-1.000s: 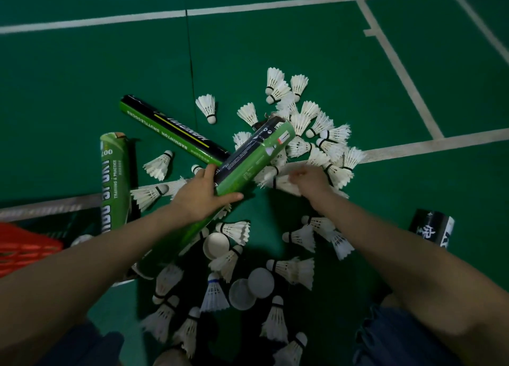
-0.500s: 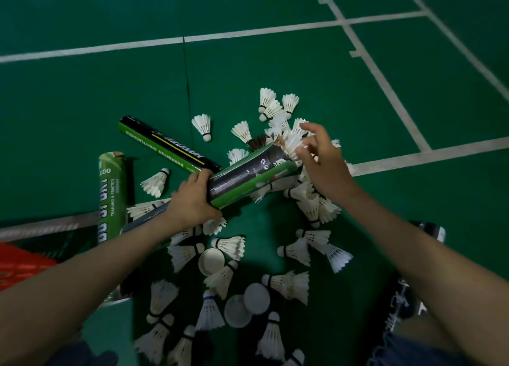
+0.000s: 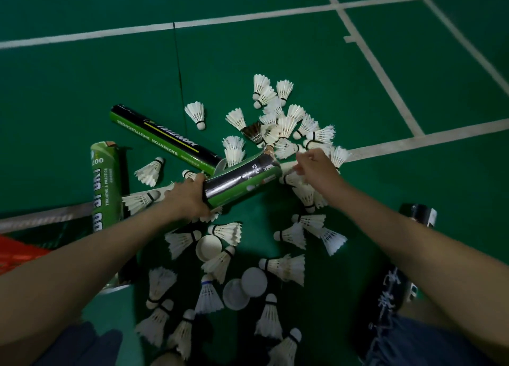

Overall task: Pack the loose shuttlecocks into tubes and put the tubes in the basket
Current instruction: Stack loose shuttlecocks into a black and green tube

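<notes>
Down on the green court floor (image 3: 82, 90), the left hand (image 3: 186, 197) was wrapped firmly around a black-and-green tube (image 3: 242, 179), which pointed toward two o'clock, its open mouth at the heap of shuttlecocks (image 3: 286, 123). The right hand (image 3: 316, 170) hung just beside that mouth, at three o'clock from it, fingers (image 3: 298, 167) loosely curled; blur hid whether they pinched anything. More loose shuttlecocks (image 3: 225, 232) and three white caps (image 3: 208, 247) lay scattered at six o'clock from the tube. A second dark tube (image 3: 165, 138) lay flat at ten o'clock from the held one, and a lighter green tube (image 3: 106, 183) lay farther out at nine o'clock. The red basket (image 3: 16, 255) showed only a corner at the left edge, well apart from the held tube.
</notes>
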{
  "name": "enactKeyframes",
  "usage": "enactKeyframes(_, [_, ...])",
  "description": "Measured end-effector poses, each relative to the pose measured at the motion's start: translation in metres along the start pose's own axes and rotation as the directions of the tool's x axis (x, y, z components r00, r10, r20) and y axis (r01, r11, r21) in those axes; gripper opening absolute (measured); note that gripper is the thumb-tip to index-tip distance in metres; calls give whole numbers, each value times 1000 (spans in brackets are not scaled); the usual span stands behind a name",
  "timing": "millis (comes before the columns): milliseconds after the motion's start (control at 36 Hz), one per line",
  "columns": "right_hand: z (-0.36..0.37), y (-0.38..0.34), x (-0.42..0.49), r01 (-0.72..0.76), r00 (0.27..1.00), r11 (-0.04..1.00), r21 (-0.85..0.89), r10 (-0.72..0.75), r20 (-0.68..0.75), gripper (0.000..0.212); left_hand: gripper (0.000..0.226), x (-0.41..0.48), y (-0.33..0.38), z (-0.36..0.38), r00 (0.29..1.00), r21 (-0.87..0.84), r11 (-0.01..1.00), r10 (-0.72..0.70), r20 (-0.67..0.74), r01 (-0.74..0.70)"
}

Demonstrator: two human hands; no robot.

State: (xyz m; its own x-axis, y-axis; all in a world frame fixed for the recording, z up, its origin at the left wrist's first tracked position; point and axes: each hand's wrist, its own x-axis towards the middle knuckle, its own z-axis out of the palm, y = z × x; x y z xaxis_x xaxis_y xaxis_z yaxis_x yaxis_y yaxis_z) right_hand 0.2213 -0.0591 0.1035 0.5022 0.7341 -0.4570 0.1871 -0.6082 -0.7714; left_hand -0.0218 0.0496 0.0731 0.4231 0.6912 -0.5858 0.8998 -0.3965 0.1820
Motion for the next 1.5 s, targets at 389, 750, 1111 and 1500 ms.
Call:
enactKeyframes(389, [31, 85, -14, -177, 816, 825, -537, 428, 388, 44, 91, -3, 2, 23, 990, 185, 982, 10, 143, -37])
enactKeyframes(750, [22, 56, 10, -26, 1000, 927, -374, 30, 5, 21, 88, -4, -3, 21, 990, 169, 985, 9, 142, -33])
enactKeyframes(1111, [4, 5, 7, 327, 924, 938, -116, -343, -167, 20, 85, -4, 3, 11, 1000, 89, 996, -8, -19, 10])
enactKeyframes(1500, [2, -30, -12, 379, 921, 899, 218, -346, -177, 19, 87, -1, 18, -1, 979, -123, 991, 32, -199, -57])
